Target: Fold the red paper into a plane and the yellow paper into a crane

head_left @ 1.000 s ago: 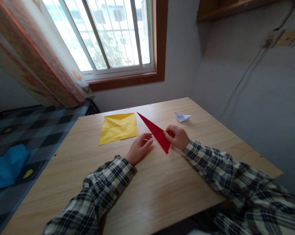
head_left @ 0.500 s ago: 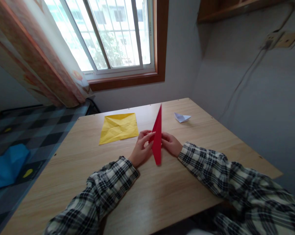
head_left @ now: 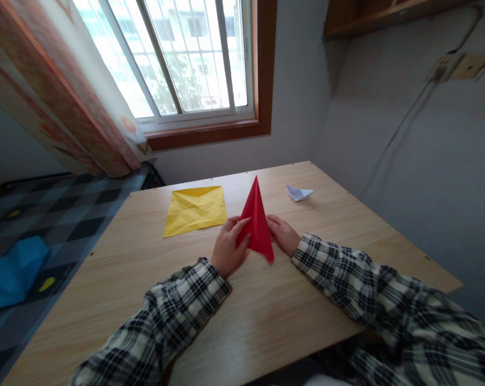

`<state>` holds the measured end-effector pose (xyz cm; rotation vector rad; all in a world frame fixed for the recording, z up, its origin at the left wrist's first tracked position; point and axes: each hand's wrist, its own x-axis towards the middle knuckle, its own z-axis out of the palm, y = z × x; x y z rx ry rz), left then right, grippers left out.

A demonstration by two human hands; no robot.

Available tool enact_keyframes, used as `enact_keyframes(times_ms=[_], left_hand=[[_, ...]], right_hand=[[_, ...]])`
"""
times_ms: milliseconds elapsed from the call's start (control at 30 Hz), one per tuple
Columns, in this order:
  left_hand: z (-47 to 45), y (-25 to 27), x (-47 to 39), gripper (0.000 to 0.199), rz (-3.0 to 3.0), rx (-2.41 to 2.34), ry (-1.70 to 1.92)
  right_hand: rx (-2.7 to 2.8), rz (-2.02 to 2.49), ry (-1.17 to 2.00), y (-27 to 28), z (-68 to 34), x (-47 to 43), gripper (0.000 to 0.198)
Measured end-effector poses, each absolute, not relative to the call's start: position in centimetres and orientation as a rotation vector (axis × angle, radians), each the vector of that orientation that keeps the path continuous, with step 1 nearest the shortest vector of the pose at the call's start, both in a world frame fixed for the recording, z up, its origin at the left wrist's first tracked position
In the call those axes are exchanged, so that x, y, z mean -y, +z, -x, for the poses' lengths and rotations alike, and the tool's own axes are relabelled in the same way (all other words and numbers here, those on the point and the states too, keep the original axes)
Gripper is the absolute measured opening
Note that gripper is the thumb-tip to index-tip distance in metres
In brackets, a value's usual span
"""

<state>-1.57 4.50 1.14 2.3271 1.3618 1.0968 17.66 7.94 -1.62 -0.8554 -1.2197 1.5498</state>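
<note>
Between my hands, over the middle of the table, is a folded sheet of red paper [head_left: 258, 225]. Its narrow tip points away from me and a crease runs down its length. My left hand [head_left: 232, 244] grips its left side, with fingers lying on the near face. At the right edge, my right hand [head_left: 281, 234] holds the paper, its fingertips partly hidden behind it. A creased yellow sheet [head_left: 196, 209] lies flat to the left, and a small white paper boat [head_left: 299, 193] sits to the right.
The wooden table [head_left: 299, 305] stands below a window [head_left: 194, 59]. On the left, blue paper [head_left: 15, 273] rests on a checked cloth [head_left: 105, 198]. A cable [head_left: 403, 120] hangs from the wall socket [head_left: 447, 67] at the right.
The red paper has turned and spread from a narrow, edge-on shape to a wider triangle. Its tip has shifted slightly left, its lower corner right. Both hands stay almost in place.
</note>
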Motion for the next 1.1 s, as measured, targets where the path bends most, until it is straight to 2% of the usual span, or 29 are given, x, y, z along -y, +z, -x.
enact_keyframes(times_ms=[100, 233, 300, 400, 567, 633, 733, 867, 967, 1100], left_hand=[[2.2, 1.1, -4.8, 0.041, -2.343, -1.483, 1.105], [2.3, 1.3, -4.8, 0.043, -2.358, -1.569, 1.086], [2.1, 1.3, -4.7, 0.044, -2.371, -1.574, 1.052], [1.8, 1.1, -4.7, 0.044, -2.383, -1.561, 1.019], [1.2, 0.8, -4.5, 0.045, -2.399, -1.548, 0.972], [1.0, 0.7, -4.4, 0.045, -2.405, -1.533, 0.961], [1.0, 0.7, -4.3, 0.046, -2.398, -1.505, 0.946], [1.4, 0.9, -4.2, 0.050, -2.361, -1.462, 0.926], [1.7, 1.1, -4.3, 0.052, -2.331, -1.368, 0.920], [1.9, 1.3, -4.6, 0.052, -2.280, -1.258, 0.921]], right_hand=[[1.181, 0.865, 1.555, -1.6, -18.1, -8.2, 0.054], [1.474, 0.867, 1.287, -2.4, -18.5, -8.2, 0.103], [1.606, 0.904, 1.137, -2.8, -18.4, -8.0, 0.110], [1.733, 0.903, 0.956, -2.7, -18.1, -7.5, 0.105], [1.911, 0.833, 0.676, -1.9, -18.1, -6.7, 0.109], [1.891, 0.851, 0.644, -1.9, -18.2, -6.6, 0.105], [1.745, 0.865, 0.846, -2.2, -18.3, -7.0, 0.094], [1.421, 0.826, 1.181, -2.3, -18.7, -8.3, 0.064], [1.217, 0.842, 1.365, -1.8, -19.3, -9.3, 0.049], [1.020, 0.853, 1.490, -1.1, -20.1, -9.9, 0.049]])
